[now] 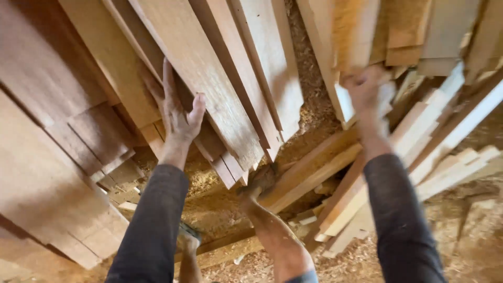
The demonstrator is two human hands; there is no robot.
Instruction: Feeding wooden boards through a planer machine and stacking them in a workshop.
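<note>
— Wood everywhere: reddish-brown planks [199,68] lean in a thick stack, and the person's left hand [175,112] lies flat against them.

— How are its fingers [167,78]?

— Spread and stretched upward along the face of a plank, the thumb set apart and pressed on the edge of the wide board just beside it. Nothing is pinched; the palm bears on the wood.

— And the right hand [367,89]?

— Blurred. It is up at a pale board [351,36], whose lower end meets the knuckles. The fingers seem curled around that board's end, but I cannot tell for sure how tightly they close.

— What lies below the fingers?

— Under the left ones, the cut ends of shorter planks step down toward the floor. Under the right ones, a loose heap of pale slats [440,136] runs off slantwise. Between the two dark sleeves, sawdust [220,209] covers the floor, and a bare foot [259,181] rests on a long beam [309,170] there.
</note>
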